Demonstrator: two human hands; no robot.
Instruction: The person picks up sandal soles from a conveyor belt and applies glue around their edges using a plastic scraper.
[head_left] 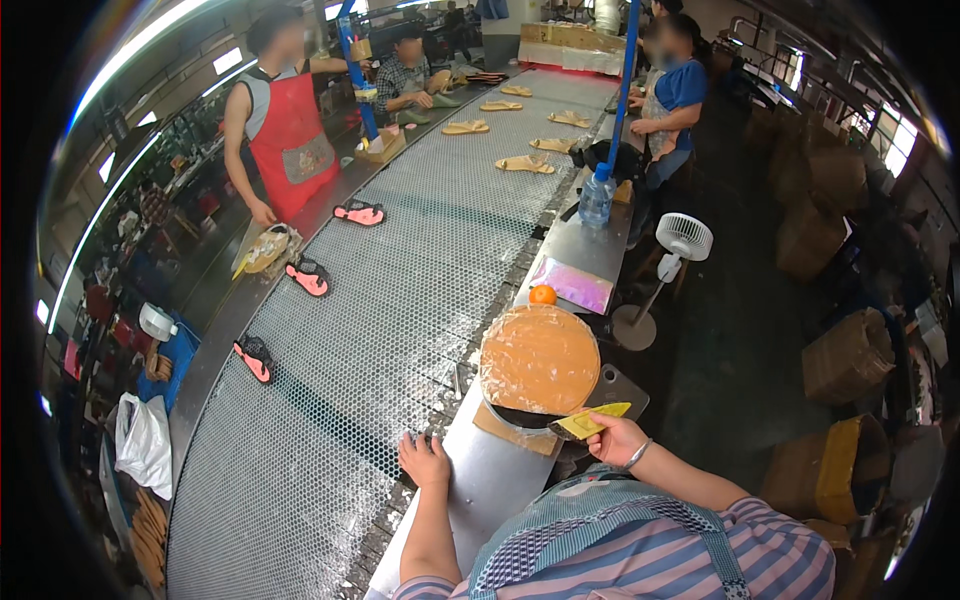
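Observation:
My left hand (425, 462) rests on the near edge of the mesh conveyor belt (340, 330), its fingers spread and nothing seen in them. My right hand (617, 441) is closed round a yellow scraper (590, 420) with a dark, crusted edge, its blade pointing left. Just beyond the scraper lies a round tub (540, 360) with a glossy orange-tan top, on a piece of brown board (515, 430) at the metal ledge. Black sandals with pink insoles (307, 277) lie along the belt's left side, all out of my reach.
On the ledge stand an orange fruit (543, 295), a shiny pink sheet (572, 285) and a blue water bottle (597, 197). A white fan (684, 237) stands to the right. Tan sandals (525, 164) lie farther up the belt. A person in a red apron (295, 140) works opposite.

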